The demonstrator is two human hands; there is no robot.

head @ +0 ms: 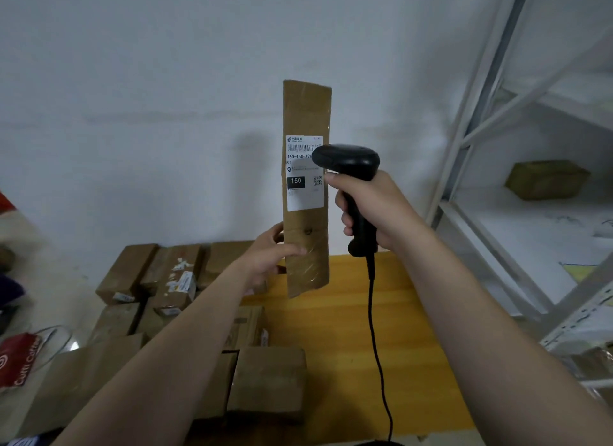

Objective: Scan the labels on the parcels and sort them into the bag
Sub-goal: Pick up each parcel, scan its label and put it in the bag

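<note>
Parcels [159,279] cover the table's [331,319] left side. Left hand [265,256] pinches the upright parcel's [306,113] lower left edge, above the table's far edge. Right hand [374,210] grips the scanner [348,160], its head at the label [302,193]. Shelf rack [471,120] stands near, right.

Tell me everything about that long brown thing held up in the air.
A long, flat parcel of brown cardboard, glossy with clear tape low down, its top edge crumpled. It is held upright before a pale wall. Its white label shows a barcode, "150-150-A26", a black "150" box and a QR code. The left hand grips its lower left edge; the black scanner in the right hand points at the label, hiding part of its right edge.
</note>
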